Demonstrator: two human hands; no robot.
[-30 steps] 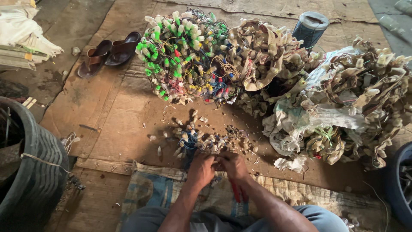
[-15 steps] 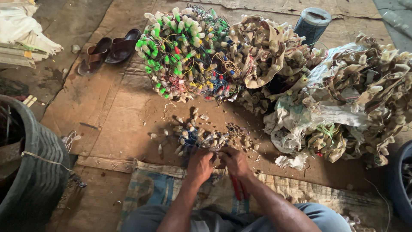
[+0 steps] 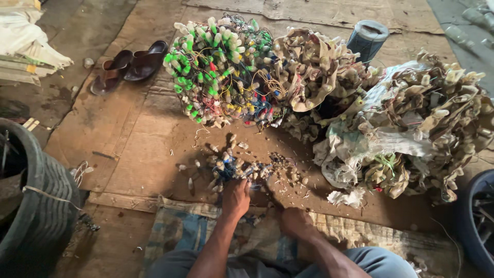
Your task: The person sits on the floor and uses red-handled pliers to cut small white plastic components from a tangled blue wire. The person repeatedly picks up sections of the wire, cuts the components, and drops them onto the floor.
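My left hand [image 3: 235,198] reaches forward onto a small heap of wired plastic sockets with blue wires [image 3: 232,169], and its fingers curl down into the heap. My right hand [image 3: 294,222] lies lower on the woven mat [image 3: 180,231], knuckles up and fingers tucked under, so what it holds is hidden. Beyond the heap lies a big tangle of green, white and red sockets on coloured wires [image 3: 221,72]. Small loose bits [image 3: 285,167] are scattered to the right of the heap.
Piles of dirty beige sockets and wire [image 3: 319,67] and more on torn sacking [image 3: 422,128] fill the right side. A dark cylinder [image 3: 368,38] stands behind them. Brown sandals [image 3: 128,64] lie at the far left. Tyres sit at the left [image 3: 41,201] and right [image 3: 476,221] edges.
Both hands were together at the mat's edge over a red-handled tool. Now my left hand has moved forward onto the small heap and my right hand has dropped back to the right.
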